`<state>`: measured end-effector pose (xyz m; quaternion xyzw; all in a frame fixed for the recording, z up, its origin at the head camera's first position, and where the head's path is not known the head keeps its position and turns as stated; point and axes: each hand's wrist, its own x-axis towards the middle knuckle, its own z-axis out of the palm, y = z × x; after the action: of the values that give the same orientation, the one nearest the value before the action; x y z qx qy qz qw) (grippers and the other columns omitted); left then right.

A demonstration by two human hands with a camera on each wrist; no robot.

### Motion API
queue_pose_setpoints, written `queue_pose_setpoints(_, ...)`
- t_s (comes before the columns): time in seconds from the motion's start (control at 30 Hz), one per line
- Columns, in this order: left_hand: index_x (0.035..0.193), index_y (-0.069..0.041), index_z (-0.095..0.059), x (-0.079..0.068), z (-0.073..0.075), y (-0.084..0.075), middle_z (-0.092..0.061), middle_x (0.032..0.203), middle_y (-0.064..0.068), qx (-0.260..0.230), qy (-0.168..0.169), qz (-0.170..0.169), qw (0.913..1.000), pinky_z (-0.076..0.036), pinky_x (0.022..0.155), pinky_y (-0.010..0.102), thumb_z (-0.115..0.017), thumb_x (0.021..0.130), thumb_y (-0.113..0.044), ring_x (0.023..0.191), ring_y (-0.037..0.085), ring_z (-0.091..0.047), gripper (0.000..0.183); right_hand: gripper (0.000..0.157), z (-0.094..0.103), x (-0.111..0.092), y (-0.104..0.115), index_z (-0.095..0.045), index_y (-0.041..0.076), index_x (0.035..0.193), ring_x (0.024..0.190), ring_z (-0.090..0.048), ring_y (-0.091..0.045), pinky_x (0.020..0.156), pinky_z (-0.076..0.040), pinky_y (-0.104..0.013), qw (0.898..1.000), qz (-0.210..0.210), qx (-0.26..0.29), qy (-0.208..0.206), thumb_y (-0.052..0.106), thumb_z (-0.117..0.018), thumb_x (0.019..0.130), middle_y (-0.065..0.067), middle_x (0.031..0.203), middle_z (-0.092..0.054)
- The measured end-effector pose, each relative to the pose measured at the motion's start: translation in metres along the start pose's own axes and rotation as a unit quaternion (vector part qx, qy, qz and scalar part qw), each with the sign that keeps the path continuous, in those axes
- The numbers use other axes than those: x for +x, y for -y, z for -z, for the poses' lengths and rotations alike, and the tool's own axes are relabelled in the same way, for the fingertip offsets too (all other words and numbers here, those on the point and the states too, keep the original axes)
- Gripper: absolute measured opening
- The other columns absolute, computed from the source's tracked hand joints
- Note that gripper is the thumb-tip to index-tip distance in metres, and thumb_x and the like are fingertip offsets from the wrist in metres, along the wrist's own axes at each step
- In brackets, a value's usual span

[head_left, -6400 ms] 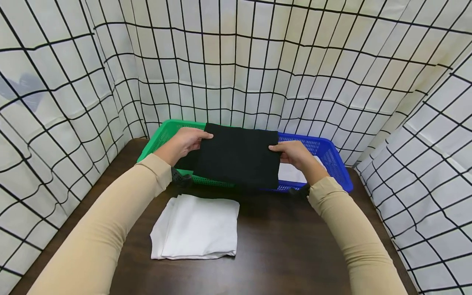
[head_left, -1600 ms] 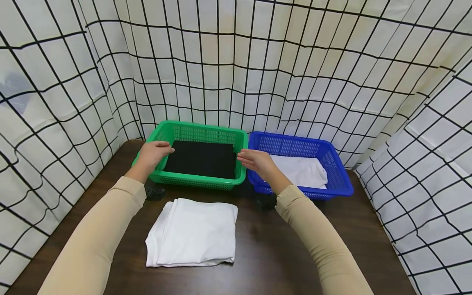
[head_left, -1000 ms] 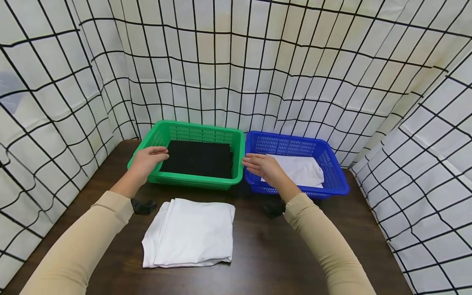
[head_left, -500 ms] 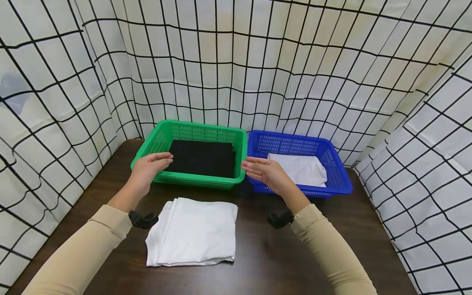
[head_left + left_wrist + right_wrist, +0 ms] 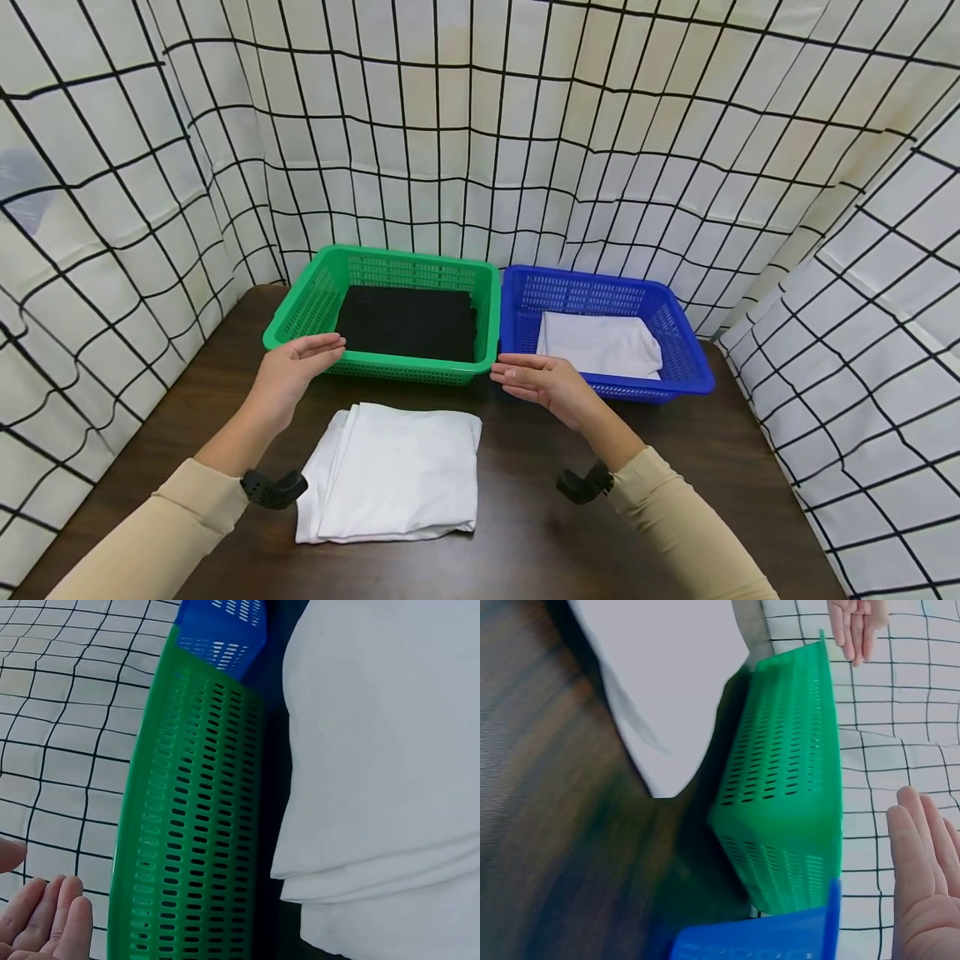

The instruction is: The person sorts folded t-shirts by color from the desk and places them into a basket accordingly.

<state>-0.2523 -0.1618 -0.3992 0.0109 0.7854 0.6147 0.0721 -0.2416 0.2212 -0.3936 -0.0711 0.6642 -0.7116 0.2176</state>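
A dark wood-grained bench carries everything, closed in at the back and both sides by a white curtain wall with a black grid. Two baskets stand side by side near the back wall: one green basket and one blue basket; whether their rims touch is hard to tell. One dark pile of folded black cloth lies in the green basket, its layers too dark to count. One white cloth lies in the blue basket, and one larger folded white garment lies on the bench in front of the green basket, a narrow strip of wood between them.

The person's two hands are raised, palms facing each other. The left hand is near the green basket's front left corner, its grip relaxed, fingers extended, holding nothing. The right hand is before the gap between the baskets, its grip likewise straight-fingered and holding nothing. Wood shows from the garment's right edge across to the right wall, and a thinner strip runs along the left wall.
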Motion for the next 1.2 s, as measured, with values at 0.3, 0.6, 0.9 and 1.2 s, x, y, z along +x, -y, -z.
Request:
queue_pose_setpoints(0.3, 0.145, -0.003, -0.049, -0.015, -0.004, 0.013, -0.065, 0.109, -0.03, 0.013, 0.001, 0.008, 0.9999, -0.03, 0.12, 0.055, -0.063, 0.096, -0.043, 0.105, -0.015, -0.052, 0.064, 0.049, -0.002, -0.012, -0.011, -0.051, -0.003, 0.142, 0.125, -0.063, -0.022, 0.105, -0.048, -0.037, 0.999, -0.025, -0.028, -0.019, 0.015, -0.063, 0.097, -0.021, 0.142, -0.056)
queue_pose_setpoints(0.6, 0.148, -0.001, -0.043, -0.027, -0.005, 0.027, -0.06, 0.109, -0.031, 0.014, -0.012, 0.023, 0.9996, -0.03, 0.118, 0.057, -0.062, 0.098, -0.039, 0.095, -0.022, -0.056, 0.066, 0.047, 0.0, -0.02, -0.017, -0.055, -0.003, 0.138, 0.12, -0.066, -0.023, 0.107, -0.044, -0.045, 0.997, -0.046, -0.048, -0.032, 0.017, -0.064, 0.097, -0.024, 0.138, -0.058)
queue_pose_setpoints(0.9, 0.149, -0.001, -0.042, -0.03, 0.0, 0.04, -0.061, 0.105, -0.035, 0.015, -0.02, 0.042, 0.9988, -0.028, 0.118, 0.061, -0.064, 0.096, -0.041, 0.093, -0.023, -0.054, 0.069, 0.054, 0.003, -0.026, -0.04, -0.048, -0.01, 0.141, 0.12, -0.066, -0.026, 0.109, -0.044, -0.048, 0.994, -0.085, -0.068, -0.013, 0.019, -0.063, 0.098, -0.026, 0.138, -0.056)
queue_pose_setpoints(1.2, 0.149, -0.001, -0.042, -0.033, 0.001, 0.048, -0.065, 0.129, -0.013, 0.03, -0.019, 0.059, 0.9976, -0.03, 0.117, 0.06, -0.062, 0.098, -0.039, 0.091, -0.024, -0.053, 0.066, 0.052, -0.002, -0.028, -0.059, -0.049, -0.011, 0.14, 0.116, -0.068, -0.025, 0.107, -0.046, -0.046, 0.991, -0.123, -0.044, -0.02, 0.015, -0.064, 0.097, -0.027, 0.136, -0.058)
